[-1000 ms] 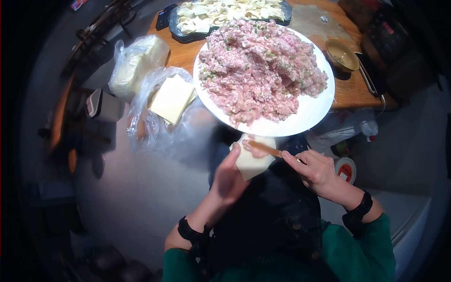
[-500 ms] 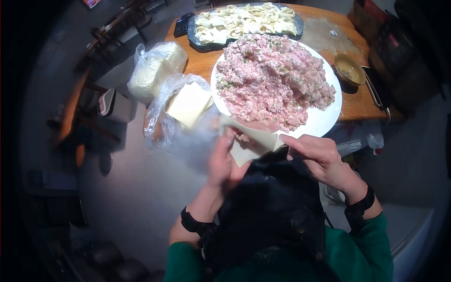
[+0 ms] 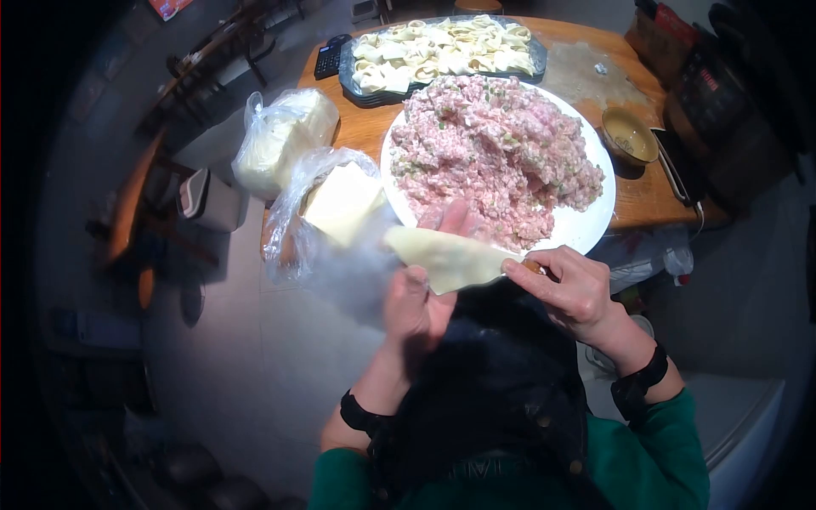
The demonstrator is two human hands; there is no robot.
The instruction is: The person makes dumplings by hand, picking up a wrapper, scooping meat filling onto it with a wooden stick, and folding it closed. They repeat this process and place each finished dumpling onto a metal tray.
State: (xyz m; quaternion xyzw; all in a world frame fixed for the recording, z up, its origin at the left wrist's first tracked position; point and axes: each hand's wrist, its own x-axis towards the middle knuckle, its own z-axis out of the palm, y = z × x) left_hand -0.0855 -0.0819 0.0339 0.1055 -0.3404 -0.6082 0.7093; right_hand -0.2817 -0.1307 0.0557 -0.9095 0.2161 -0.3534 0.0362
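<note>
A pale dough wrapper (image 3: pixel 446 257), folded over into a triangle, is held between both hands just in front of the table edge. My left hand (image 3: pixel 415 304) supports it from below with fingers behind it. My right hand (image 3: pixel 568 287) pinches its right corner; a brown stick tip shows at the fingers there. Directly beyond stands a large white plate (image 3: pixel 586 225) heaped with pink minced meat filling (image 3: pixel 493 157).
A dark tray of folded dumplings (image 3: pixel 442 47) sits at the table's far side. An open plastic bag with square wrappers (image 3: pixel 340 200) and a second tied bag (image 3: pixel 276 140) lie left. A small brown bowl (image 3: pixel 629 136) and a calculator (image 3: pixel 327 55) rest on the wooden table (image 3: pixel 365 127).
A second ago the wrapper lay flat on my left hand while my right hand spread filling with a stick. Since then the wrapper has been folded over the filling into a triangle.
</note>
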